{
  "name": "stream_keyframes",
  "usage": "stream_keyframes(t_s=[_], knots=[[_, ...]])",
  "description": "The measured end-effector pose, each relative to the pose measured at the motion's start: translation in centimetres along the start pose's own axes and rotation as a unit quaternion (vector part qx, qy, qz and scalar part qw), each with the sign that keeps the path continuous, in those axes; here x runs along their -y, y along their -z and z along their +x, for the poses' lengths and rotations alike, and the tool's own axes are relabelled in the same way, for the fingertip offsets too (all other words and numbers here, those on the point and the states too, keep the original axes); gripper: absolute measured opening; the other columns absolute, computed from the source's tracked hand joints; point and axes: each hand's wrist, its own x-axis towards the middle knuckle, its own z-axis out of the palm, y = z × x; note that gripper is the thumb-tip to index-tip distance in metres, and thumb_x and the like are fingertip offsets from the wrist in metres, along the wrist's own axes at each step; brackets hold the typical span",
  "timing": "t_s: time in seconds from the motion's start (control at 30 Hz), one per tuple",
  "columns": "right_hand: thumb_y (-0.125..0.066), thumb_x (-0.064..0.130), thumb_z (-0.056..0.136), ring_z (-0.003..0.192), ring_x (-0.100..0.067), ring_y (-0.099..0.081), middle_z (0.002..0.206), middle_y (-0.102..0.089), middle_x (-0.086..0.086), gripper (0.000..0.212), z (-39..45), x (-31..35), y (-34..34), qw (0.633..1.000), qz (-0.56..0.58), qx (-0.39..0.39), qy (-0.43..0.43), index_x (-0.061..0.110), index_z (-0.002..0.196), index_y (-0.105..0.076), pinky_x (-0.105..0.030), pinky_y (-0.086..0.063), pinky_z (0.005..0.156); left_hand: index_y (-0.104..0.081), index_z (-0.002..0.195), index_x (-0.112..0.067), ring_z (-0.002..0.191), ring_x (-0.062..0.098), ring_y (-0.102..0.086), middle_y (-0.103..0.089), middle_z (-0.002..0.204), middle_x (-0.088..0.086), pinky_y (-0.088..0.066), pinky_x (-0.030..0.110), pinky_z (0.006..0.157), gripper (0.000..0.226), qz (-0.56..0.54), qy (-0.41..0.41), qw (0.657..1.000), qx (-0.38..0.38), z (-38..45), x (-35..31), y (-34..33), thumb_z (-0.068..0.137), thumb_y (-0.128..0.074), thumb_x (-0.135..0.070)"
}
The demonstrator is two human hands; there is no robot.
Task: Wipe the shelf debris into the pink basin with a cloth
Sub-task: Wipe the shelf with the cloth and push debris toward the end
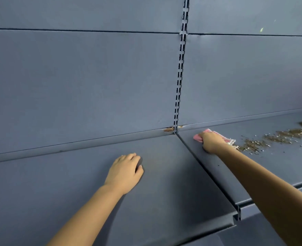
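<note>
**On the blue shelf, cloth beside the debris**

Nearest, the left hand (124,172) is resting on the shelf (164,183), fingers loosely curled, holding nothing. Farther right, the right hand (211,142) is gripping the pink cloth (198,137), debris (278,136) lying just right.

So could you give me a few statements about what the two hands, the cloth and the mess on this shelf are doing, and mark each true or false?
1. The right hand grips a pink cloth on the shelf. True.
2. The left hand holds a cloth too. False: it rests on the shelf and holds nothing.
3. The debris lies to the right of the cloth. True.
4. The pink basin stands beside the left hand. False: no basin is in view.
5. The debris is piled under the left hand. False: it is spread on the right shelf section.
</note>
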Motion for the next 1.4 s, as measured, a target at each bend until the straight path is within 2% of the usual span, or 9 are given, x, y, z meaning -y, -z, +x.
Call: stream_keyframes(t_s=[0.1, 0.27, 0.33, 0.47, 0.67, 0.77, 1.07, 1.3, 1.4], knots=[[-0.041, 0.003, 0.086, 0.076, -0.022, -0.031, 0.074, -0.038, -0.01, 0.039, 0.0, 0.7, 1.8, 0.998, 0.007, -0.03, 0.045, 0.018, 0.056, -0.022, -0.03, -0.024, 0.052, -0.044, 0.136, -0.017, 0.133, 0.015, -0.04, -0.043, 0.145, -0.004, -0.027, 0.023, 0.109, 0.04, -0.006, 0.006, 1.0, -0.002, 0.0, 0.1, 0.1, 0.099, -0.033, -0.027], [-0.035, -0.006, 0.076, 0.08, -0.029, -0.042, 0.09, -0.048, -0.012, 0.024, -5.5, 4.8, 1.6, 0.991, -0.041, -0.008, 0.126, 0.014, 0.063, -0.041, -0.029, -0.034, 0.067, -0.044, 0.137, -0.017, 0.132, 0.016, -0.042, -0.044, 0.144, -0.004, -0.029, 0.024, 0.108, 0.041, -0.001, 0.008, 1.0, -0.005, 0.2, 0.1, 0.1, 0.098, -0.035, -0.028], [-0.036, -0.01, 0.075, 0.104, -0.036, -0.053, 0.114, -0.052, -0.013, 0.043, -8.4, 5.0, -0.1, 0.985, -0.105, 0.025, 0.137, 0.021, 0.091, -0.063, -0.031, -0.04, 0.08, -0.044, 0.136, -0.017, 0.131, 0.016, -0.042, -0.044, 0.144, -0.005, -0.029, 0.024, 0.108, 0.04, -0.001, 0.005, 1.0, -0.006, 0.1, 0.2, 0.1, 0.098, -0.035, -0.028], [-0.04, -0.002, 0.088, 0.136, -0.033, -0.032, 0.146, -0.036, -0.004, 0.054, -10.0, 1.6, -3.6, 0.976, -0.128, -0.031, 0.176, 0.011, 0.14, -0.038, -0.046, -0.033, 0.109, -0.045, 0.136, -0.016, 0.134, 0.017, -0.041, -0.042, 0.147, -0.003, -0.028, 0.026, 0.11, 0.04, -0.012, 0.007, 1.0, -0.011, 0.0, 0.3, 0.0, 0.098, -0.037, -0.026], [-0.037, -0.012, 0.079, 0.122, -0.029, -0.051, 0.129, -0.052, -0.01, 0.05, -7.9, -4.8, 0.0, 0.996, -0.057, -0.059, 0.045, 0.016, 0.114, -0.06, -0.036, -0.042, 0.099, -0.044, 0.138, -0.016, 0.135, 0.018, -0.041, -0.04, 0.149, -0.003, -0.027, 0.026, 0.111, 0.041, -0.013, 0.001, 1.0, -0.011, 0.0, 0.4, -0.1, 0.099, -0.036, -0.026], [-0.03, -0.016, 0.066, 0.094, -0.026, -0.056, 0.101, -0.054, -0.007, 0.042, -7.6, -5.5, 1.8, 0.999, -0.023, -0.038, 0.006, 0.015, 0.082, -0.055, -0.028, -0.047, 0.075, -0.046, 0.136, -0.015, 0.131, 0.018, -0.044, -0.045, 0.145, -0.003, -0.03, 0.026, 0.107, 0.04, -0.015, -0.003, 1.0, -0.018, 0.1, 0.4, 0.0, 0.098, -0.036, -0.026], [-0.04, -0.01, 0.079, 0.132, -0.027, -0.038, 0.141, -0.046, -0.004, 0.054, -12.0, -1.2, -2.4, 0.984, -0.07, -0.046, 0.154, 0.013, 0.127, -0.051, -0.037, -0.031, 0.109, -0.049, 0.132, -0.013, 0.128, 0.02, -0.046, -0.049, 0.141, -0.001, -0.035, 0.027, 0.103, 0.038, -0.034, -0.002, 0.999, -0.02, 0.0, 0.4, 0.1, 0.097, -0.038, -0.023], [-0.04, -0.01, 0.081, 0.131, -0.028, -0.043, 0.14, -0.048, -0.008, 0.05, -9.5, -4.6, -1.2, 0.992, -0.069, -0.069, 0.078, 0.011, 0.125, -0.052, -0.035, -0.036, 0.102, -0.05, 0.132, -0.012, 0.127, 0.02, -0.047, -0.05, 0.14, -0.001, -0.033, 0.027, 0.104, 0.037, -0.039, 0.0, 0.999, -0.025, 0.0, 0.4, 0.1, 0.097, -0.038, -0.022], [-0.04, -0.011, 0.079, 0.122, -0.028, -0.05, 0.132, -0.053, -0.011, 0.037, -8.6, -6.3, -0.4, 0.994, -0.066, -0.077, 0.049, 0.014, 0.102, -0.056, -0.032, -0.039, 0.089, -0.049, 0.132, -0.013, 0.128, 0.019, -0.046, -0.049, 0.14, -0.002, -0.032, 0.026, 0.104, 0.037, -0.038, 0.005, 0.999, -0.025, 0.0, 0.4, 0.0, 0.097, -0.039, -0.022]])
